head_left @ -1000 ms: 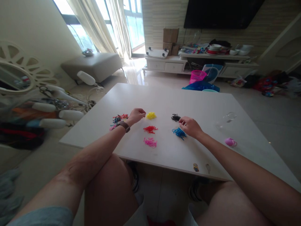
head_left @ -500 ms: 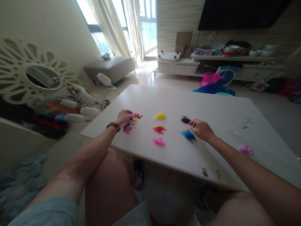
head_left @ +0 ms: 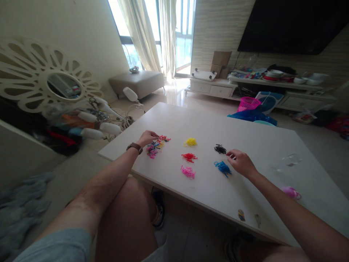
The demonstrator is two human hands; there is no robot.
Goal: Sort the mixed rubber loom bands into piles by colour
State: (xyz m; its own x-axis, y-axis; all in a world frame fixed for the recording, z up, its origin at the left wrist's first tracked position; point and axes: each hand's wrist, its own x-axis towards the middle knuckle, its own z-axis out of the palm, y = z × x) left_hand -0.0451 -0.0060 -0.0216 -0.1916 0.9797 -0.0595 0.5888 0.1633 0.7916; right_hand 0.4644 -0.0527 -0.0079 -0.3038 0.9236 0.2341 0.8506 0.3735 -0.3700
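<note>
Small rubber bands lie in heaps on the white table [head_left: 201, 123]. At the left, a mixed-colour heap [head_left: 154, 149] sits beside a mostly red cluster [head_left: 164, 138]. My left hand [head_left: 148, 137] reaches to that cluster, fingertips pinched together at its edge; whatever is between them is too small to make out. Single-colour heaps stand in the middle: yellow [head_left: 190, 142], red [head_left: 189, 157] and pink [head_left: 188, 172]. Farther right are a black heap [head_left: 220, 149] and a blue heap [head_left: 223, 167]. My right hand [head_left: 240, 160] hovers just right of the black heap, fingers curled closed, their contents hidden.
A clear plastic container [head_left: 289, 162] and a pink cup-like item [head_left: 291, 193] lie at the table's right. Two stickers, one a yellow cartoon figure [head_left: 241, 215], are near the front edge. Beyond the table stands a pink basket [head_left: 248, 104].
The view has tilted slightly, so everything sits lower and farther right. My left hand stays at the red cluster, and my right hand is still beside the black heap, slightly farther from it.
</note>
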